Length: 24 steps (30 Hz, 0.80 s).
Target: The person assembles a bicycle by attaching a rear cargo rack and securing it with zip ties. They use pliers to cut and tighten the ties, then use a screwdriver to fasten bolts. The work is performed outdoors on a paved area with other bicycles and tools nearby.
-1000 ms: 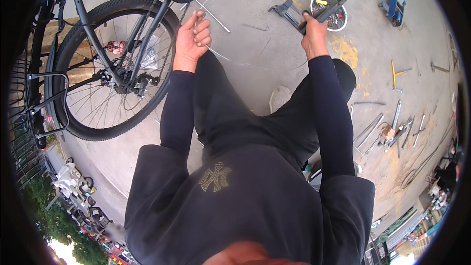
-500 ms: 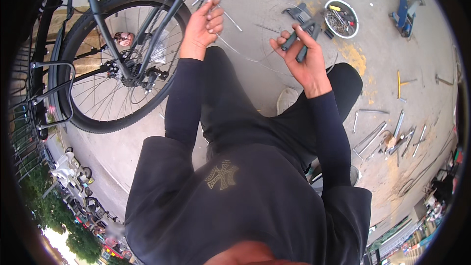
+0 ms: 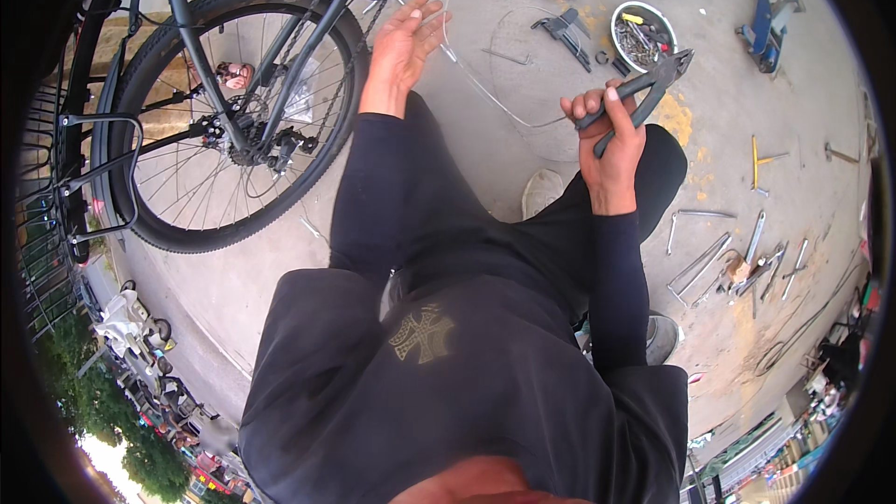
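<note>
On the floor (image 3: 485, 154) just beyond the right hand (image 3: 611, 145), I see a round bowl (image 3: 641, 6) holding a jumble of small metal parts (image 3: 637, 40) and a yellow piece (image 3: 633, 18). Half a second ago the left hand (image 3: 403, 45) was pinched together; now its fingers are spread, palm showing, beside a thin wire (image 3: 451, 54). I can't tell whether they touch it. The wire sags across to the right hand, whose fingers are clamped on the pliers (image 3: 665, 75). Those have swung up and outward since then: their long axis slants, nose toward the far right near the bowl, handles back in the palm.
</note>
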Each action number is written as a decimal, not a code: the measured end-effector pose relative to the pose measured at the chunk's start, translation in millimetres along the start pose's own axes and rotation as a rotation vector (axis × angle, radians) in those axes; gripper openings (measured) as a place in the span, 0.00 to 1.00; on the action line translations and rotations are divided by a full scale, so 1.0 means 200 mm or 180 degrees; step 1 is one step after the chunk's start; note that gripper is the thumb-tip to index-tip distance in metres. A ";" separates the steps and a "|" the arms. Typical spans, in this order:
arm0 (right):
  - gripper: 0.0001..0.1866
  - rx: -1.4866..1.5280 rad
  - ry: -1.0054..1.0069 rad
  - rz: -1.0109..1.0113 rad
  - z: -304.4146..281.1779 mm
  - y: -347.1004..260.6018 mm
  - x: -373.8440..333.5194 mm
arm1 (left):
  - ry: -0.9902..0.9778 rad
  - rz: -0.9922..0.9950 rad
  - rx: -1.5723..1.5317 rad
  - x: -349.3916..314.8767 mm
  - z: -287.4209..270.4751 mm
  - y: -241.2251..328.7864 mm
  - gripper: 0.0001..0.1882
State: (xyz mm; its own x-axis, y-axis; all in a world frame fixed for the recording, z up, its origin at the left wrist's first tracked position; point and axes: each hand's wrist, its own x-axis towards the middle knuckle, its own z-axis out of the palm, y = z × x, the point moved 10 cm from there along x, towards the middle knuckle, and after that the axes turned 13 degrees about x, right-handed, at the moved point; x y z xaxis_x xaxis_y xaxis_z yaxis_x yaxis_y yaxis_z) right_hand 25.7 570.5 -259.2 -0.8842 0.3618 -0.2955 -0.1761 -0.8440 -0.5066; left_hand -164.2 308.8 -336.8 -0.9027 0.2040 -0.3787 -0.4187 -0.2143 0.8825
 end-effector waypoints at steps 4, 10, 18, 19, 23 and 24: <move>0.09 -0.0167 -0.0032 0.0215 -0.06 -0.11 0.15 | 0.0016 0.0132 -0.0274 0.13 -0.16 0.04 0.20; 0.07 0.0286 0.0208 0.1003 -0.29 -0.20 0.19 | 0.0384 0.0057 -0.1370 0.32 -0.23 -0.04 0.15; 0.07 0.0365 0.0221 0.0653 -0.25 -0.50 0.17 | -0.0539 -0.0296 -0.0940 0.30 0.38 -0.35 0.13; 0.08 0.0375 0.0184 0.0637 -0.22 -0.53 0.17 | -0.0473 -0.0440 0.0185 0.28 0.39 -0.43 0.18; 0.09 0.0645 -0.0225 0.0743 -0.04 -0.57 0.21 | -0.0114 -0.0687 0.3073 0.17 0.24 -0.68 0.30; 0.09 0.0636 -0.0294 0.0820 0.03 -0.54 0.23 | 0.0007 -0.0653 0.3396 0.14 0.18 -0.69 0.30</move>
State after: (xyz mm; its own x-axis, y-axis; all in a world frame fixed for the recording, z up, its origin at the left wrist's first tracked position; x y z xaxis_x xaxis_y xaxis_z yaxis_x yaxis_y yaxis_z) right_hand 1.7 676.6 -213.4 -0.9445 0.0969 -0.3138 -0.0150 -0.9673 -0.2534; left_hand -127.9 378.4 -458.1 -0.8260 0.1393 -0.5462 -0.2610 0.7644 0.5896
